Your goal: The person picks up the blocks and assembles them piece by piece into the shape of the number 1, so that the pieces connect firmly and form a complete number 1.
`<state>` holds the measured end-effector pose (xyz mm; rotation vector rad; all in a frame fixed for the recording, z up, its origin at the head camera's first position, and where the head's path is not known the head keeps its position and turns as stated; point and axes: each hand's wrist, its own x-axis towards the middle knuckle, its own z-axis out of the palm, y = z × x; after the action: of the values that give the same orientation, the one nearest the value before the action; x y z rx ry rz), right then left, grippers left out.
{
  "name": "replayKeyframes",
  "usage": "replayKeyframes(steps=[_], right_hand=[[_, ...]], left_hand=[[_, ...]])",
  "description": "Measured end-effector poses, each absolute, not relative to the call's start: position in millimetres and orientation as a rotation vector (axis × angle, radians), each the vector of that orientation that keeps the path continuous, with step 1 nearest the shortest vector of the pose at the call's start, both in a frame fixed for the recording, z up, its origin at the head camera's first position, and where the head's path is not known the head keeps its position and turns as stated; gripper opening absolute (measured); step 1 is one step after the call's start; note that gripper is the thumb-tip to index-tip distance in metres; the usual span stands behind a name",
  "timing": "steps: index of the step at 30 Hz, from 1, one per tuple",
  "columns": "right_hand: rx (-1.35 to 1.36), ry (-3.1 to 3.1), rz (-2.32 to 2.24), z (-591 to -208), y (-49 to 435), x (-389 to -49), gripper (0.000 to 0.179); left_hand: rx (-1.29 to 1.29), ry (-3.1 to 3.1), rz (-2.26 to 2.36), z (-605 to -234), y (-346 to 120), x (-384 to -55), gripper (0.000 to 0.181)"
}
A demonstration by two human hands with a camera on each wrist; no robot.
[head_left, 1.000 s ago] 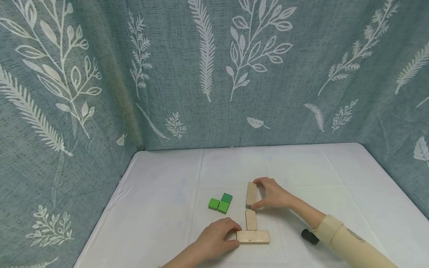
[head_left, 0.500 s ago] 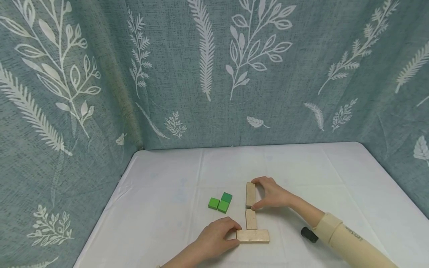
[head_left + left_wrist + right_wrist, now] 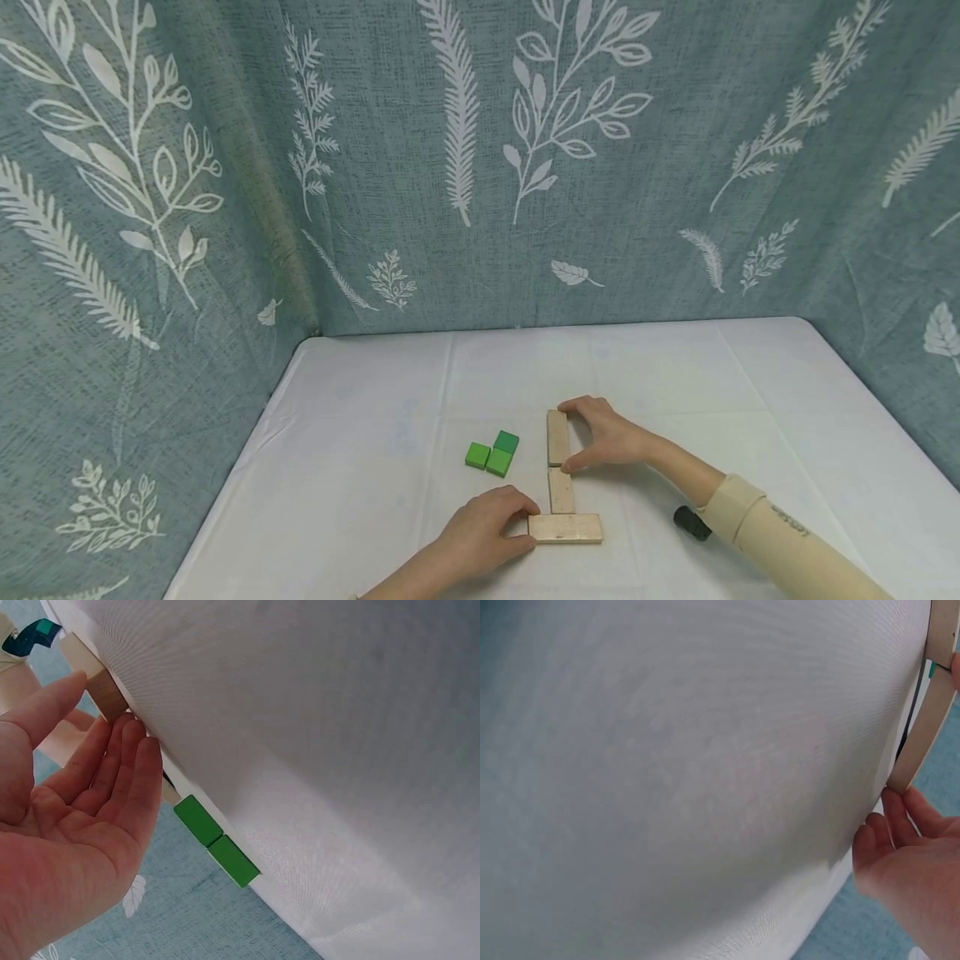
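Note:
In the head view, three pale wooden blocks form an upside-down T on the table. My left hand (image 3: 487,533) pinches the left end of the near, crosswise block (image 3: 565,528) between thumb and fingers; the left wrist view shows this wooden block (image 3: 94,675) at my fingertips. A shorter-looking middle block (image 3: 561,490) runs lengthwise away from it. The far block (image 3: 557,437) continues that line, and my right hand (image 3: 606,435) spans it from the right, fingertips at its far end and thumb by its near end. The right wrist view shows the fingers at one end of this block (image 3: 924,731).
Several small green blocks (image 3: 498,461) lie in a cluster left of the wooden ones. A short black cylinder (image 3: 692,523) rests near the right sleeve (image 3: 780,533). The white-covered table (image 3: 360,417) is enclosed by a leaf-patterned curtain (image 3: 495,275).
My right hand has shifted the far block slightly left and nearer to the middle block, narrowing the gap between their ends. The left hand and the crosswise block have stayed in place.

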<state>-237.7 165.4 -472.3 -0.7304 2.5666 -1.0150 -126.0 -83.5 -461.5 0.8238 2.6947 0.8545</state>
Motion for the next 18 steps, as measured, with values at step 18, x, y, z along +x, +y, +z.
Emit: replayKeyframes(steps=[18], right_hand=[[-0.8, 2.549, -1.009, -473.7, 167.2, -236.9, 0.086]], left_hand=[[0.819, 2.69, 0.864, -461.7, -83.7, -125.4, 0.024]])
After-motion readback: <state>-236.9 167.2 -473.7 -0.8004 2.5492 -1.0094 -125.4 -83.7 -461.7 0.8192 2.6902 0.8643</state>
